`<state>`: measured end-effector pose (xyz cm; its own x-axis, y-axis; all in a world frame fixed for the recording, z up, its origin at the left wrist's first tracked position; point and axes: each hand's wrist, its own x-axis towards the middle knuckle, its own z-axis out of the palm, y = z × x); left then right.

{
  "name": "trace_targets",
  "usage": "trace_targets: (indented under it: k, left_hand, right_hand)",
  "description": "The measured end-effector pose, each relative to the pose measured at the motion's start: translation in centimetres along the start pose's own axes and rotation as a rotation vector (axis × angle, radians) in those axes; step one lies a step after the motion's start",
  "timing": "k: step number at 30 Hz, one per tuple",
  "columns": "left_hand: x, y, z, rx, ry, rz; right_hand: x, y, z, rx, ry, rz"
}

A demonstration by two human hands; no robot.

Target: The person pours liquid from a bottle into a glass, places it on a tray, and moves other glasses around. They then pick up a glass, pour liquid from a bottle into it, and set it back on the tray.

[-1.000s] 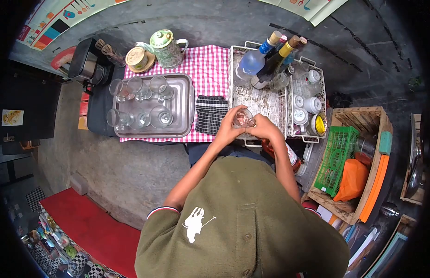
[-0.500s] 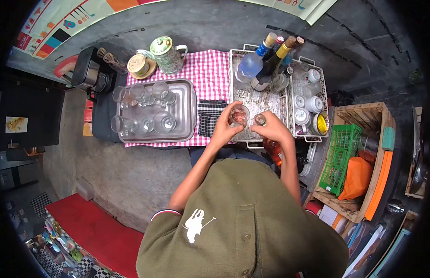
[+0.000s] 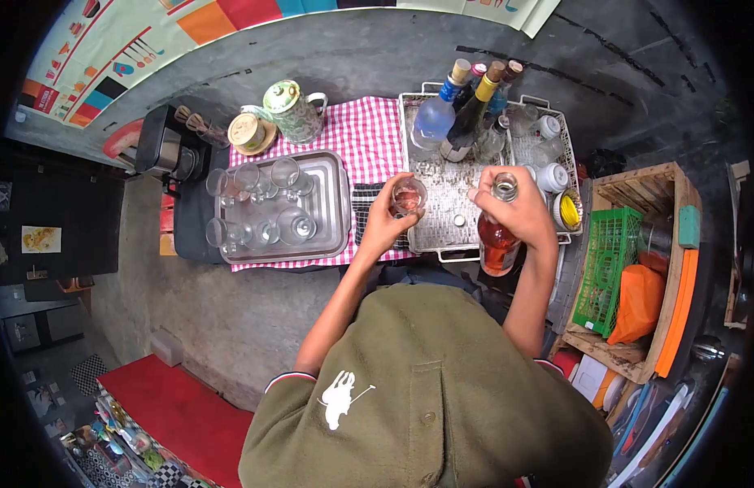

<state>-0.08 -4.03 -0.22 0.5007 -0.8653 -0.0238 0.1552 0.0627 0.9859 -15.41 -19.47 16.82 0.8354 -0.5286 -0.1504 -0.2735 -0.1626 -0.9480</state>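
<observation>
My left hand (image 3: 385, 218) is wrapped round a drinking glass (image 3: 409, 195) with some reddish liquid in it, above the left edge of the white wire tray (image 3: 430, 237). To its right, my right hand (image 3: 519, 210) grips a glass bottle (image 3: 498, 248) of red liquid by the neck. The bottle's uncapped mouth faces up toward me, and fingers cover part of the neck. Between the hands a small round cap (image 3: 459, 220) lies on the tray. Bottle and glass are apart.
Several corked bottles (image 3: 472, 114) stand at the tray's back, with white-lidded jars (image 3: 552, 177) on its right. A metal tray (image 3: 341, 203) of upturned-looking stemmed glasses sits left, near a green teapot (image 3: 300, 118). A wooden crate (image 3: 668, 203) stands right.
My right hand has moved right with the bottle, away from the glass, and more of the bottle's body shows. The glass shifted slightly left in my left hand. The view has shifted a little.
</observation>
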Motion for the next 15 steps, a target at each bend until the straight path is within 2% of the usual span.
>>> trace_targets:
  k: [6, 12, 15]
  left_hand:
    - [-0.1, -0.4, -0.4, 0.038, 0.031, 0.037]
    - [-0.3, -0.6, -0.9, 0.02, 0.041, 0.035]
    - [-0.2, -0.7, -1.3, -0.009, 0.028, -0.032]
  right_hand:
    - [1.4, -0.4, -0.6, 0.051, 0.103, -0.094]
    - [4.3, 2.7, 0.3, 0.153, 0.229, -0.179]
    - [5.6, 4.3, 1.0, 0.182, 0.261, -0.202]
